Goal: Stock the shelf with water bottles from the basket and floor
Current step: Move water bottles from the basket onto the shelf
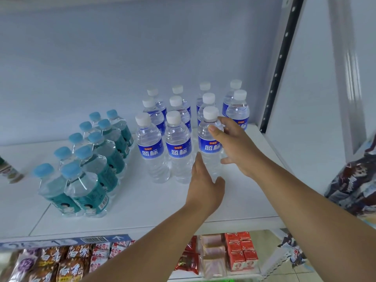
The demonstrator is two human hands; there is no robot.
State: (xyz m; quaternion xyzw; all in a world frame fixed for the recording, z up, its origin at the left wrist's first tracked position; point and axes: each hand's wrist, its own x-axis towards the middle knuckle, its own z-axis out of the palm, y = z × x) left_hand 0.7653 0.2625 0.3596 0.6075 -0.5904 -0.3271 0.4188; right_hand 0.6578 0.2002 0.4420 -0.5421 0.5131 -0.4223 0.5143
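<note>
head view: left hand nearest, fingers straight, resting against the lower side of the water bottle; right hand wraps its shoulder. it stands on the shelf, front of third row. risk: a sideways nudge tips the neighbouring bottle, toppling the rows.

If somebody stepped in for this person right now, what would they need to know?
Right hand grips the front bottle of the third column near its shoulder.
Left hand is open, fingers by that bottle's lower part.
Blue-label bottles stand upright on the shelf in four columns; the rightmost column has only two, the others three.
To do: release this bottle, fill that gap.
The basket and floor are out of view, so remaining stock is unknown.
</note>
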